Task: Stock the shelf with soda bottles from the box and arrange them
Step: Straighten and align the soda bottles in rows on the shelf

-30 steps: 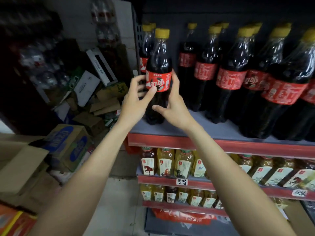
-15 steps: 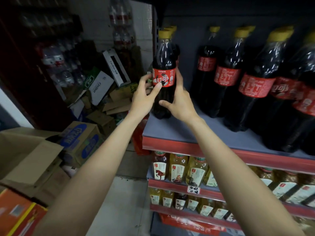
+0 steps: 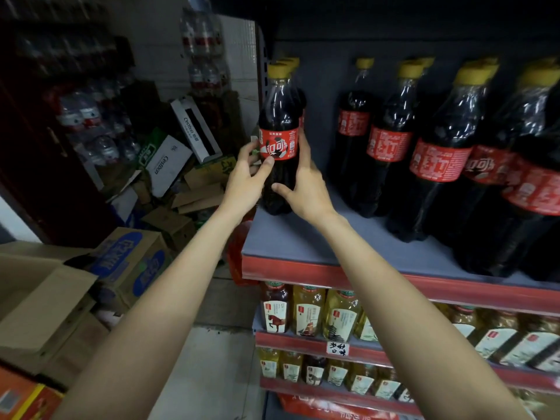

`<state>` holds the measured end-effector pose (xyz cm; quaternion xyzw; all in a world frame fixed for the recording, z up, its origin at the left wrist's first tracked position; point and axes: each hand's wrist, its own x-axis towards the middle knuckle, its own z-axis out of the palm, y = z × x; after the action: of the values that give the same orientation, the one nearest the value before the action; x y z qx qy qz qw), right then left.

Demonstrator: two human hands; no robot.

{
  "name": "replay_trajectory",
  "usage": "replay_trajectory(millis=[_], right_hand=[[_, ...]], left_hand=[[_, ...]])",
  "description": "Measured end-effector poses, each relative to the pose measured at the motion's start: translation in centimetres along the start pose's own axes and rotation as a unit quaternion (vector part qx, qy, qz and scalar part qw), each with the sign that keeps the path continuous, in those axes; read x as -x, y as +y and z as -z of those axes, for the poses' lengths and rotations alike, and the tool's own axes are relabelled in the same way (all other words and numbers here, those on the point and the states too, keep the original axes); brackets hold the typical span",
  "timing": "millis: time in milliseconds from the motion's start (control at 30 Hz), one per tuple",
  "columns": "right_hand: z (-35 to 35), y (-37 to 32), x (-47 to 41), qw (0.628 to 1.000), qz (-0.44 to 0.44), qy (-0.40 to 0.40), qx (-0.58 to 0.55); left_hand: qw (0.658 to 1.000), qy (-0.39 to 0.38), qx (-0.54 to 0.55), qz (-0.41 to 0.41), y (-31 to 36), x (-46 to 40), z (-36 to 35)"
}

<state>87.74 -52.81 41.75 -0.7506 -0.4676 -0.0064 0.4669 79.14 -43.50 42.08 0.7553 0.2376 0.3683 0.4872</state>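
While the top shelf (image 3: 303,250) already carries rows of dark soda bottles (image 3: 391,140) from about 1 o'clock out to 3 o'clock of the view, the leftmost column at 12 o'clock is only now being filled: one soda bottle (image 3: 280,140) stands upright at the shelf's left end, yellow cap up, red label facing out, with more yellow caps visible directly behind it. Judgement: stocking looks well advanced, though bare shelf in front of this column suggests room for more; facing and alignment of this bottle is the step in hand. An open cardboard box (image 3: 45,298) sits at 8 o'clock on the floor; its contents cannot be seen. Left hand (image 3: 245,180): arm extended, thumb lying across the lower edge of the label, fingers wrapped round the bottle's left side, grasping it. Right hand (image 3: 306,183): arm extended, palm against the bottle's right side, fingers reaching up behind the label, thumb on the lower body, also grasping. Lower shelves hold yellow-tinted bottles (image 3: 306,310).
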Motion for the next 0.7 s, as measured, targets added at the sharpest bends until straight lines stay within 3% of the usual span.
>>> replay_trajectory(millis=[100, 167, 200, 300, 367, 467, 567, 700], right_hand=[[1.2, -0.5, 1.3, 0.999, 0.012, -0.003, 0.044], [2.7, -0.2, 3.1, 0.995, 0.054, 0.05, 0.07], [3.4, 0.2, 4.3, 0.991, 0.077, 0.089, 0.065], [5.5, 2.1, 8.0, 0.975, 0.079, 0.209, 0.023], [6.6, 3.3, 9.2, 0.97, 0.039, 0.238, -0.007], [7.8, 4.2, 8.7, 0.981, -0.018, 0.192, 0.021], [7.9, 4.0, 7.8, 0.985, -0.037, 0.145, 0.083], [7.5, 3.9, 8.0, 0.958, -0.028, 0.154, 0.243]], left_hand=[[0.992, 0.108, -0.042, -0.053, 1.3, 1.5, -0.2], [0.971, 0.195, -0.012, -0.141, 3.3, 4.0, -0.9], [0.962, 0.202, 0.018, -0.186, 4.1, 5.2, -1.4], [0.967, 0.083, 0.076, -0.228, 5.0, 6.2, -4.0], [0.98, -0.023, 0.094, -0.175, 4.9, 5.2, -6.3], [0.983, -0.114, 0.132, -0.048, 4.8, 2.6, -9.5], [0.982, -0.127, 0.138, 0.004, 4.4, 0.2, -11.9], [0.996, -0.038, 0.072, -0.028, 3.2, -2.5, -13.7]])
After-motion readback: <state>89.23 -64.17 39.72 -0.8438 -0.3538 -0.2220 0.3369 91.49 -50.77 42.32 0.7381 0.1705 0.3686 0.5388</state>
